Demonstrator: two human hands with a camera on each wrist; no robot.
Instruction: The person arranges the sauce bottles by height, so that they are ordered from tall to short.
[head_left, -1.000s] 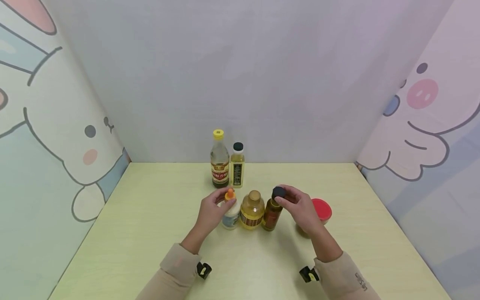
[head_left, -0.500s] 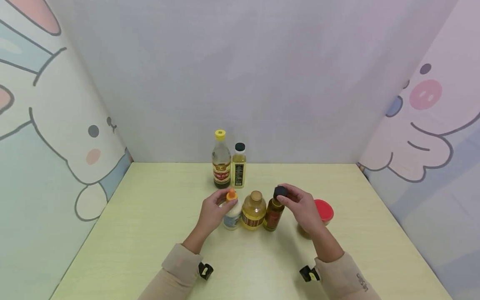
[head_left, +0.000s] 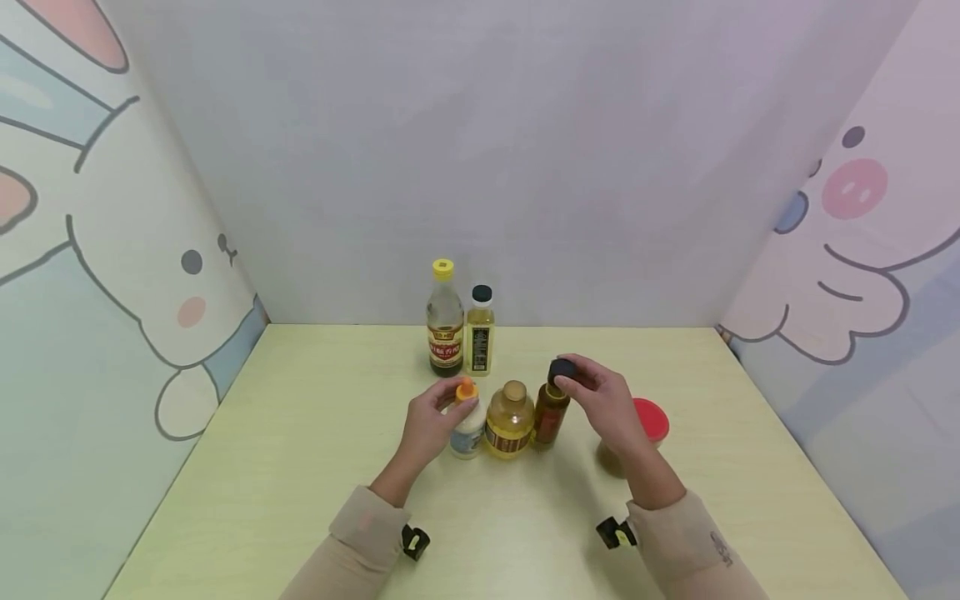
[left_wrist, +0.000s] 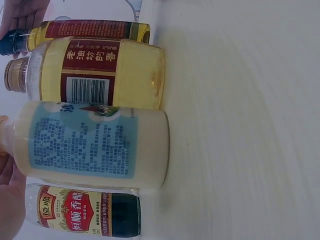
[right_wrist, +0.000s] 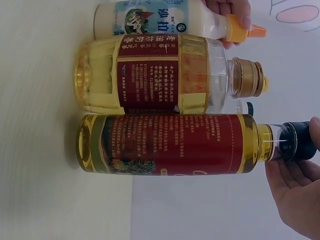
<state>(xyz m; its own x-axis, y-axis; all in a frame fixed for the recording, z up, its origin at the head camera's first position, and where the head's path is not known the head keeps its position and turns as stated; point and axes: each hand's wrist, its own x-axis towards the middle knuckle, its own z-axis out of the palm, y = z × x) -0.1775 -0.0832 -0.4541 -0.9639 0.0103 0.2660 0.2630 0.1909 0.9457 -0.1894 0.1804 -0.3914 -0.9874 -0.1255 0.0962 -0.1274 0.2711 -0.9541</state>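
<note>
Red-lidded jar (head_left: 651,419) partly hidden by my R forearm (head_left: 651,473); contents unclear. L wrist view crops the top of the white squeeze btl (head_left: 467,437); its fine print illegible. Legible: 恒顺香醋 on the vinegar btl (head_left: 446,337), 老油坊的香 plus barcode on the gold-capped btl (head_left: 510,423), 沙拉 on the white squeeze btl, seen in R wrist view. Both hands occupied: my L hand (head_left: 435,422) pinches the white squeeze btl's orange top; my R hand (head_left: 606,404) grips the amber oil btl (head_left: 551,417) by its black cap. Gold-capped btl stands btwn them; amber oil btl's contact w/ counter (head_left: 337,400) can't be confirmed.
</note>
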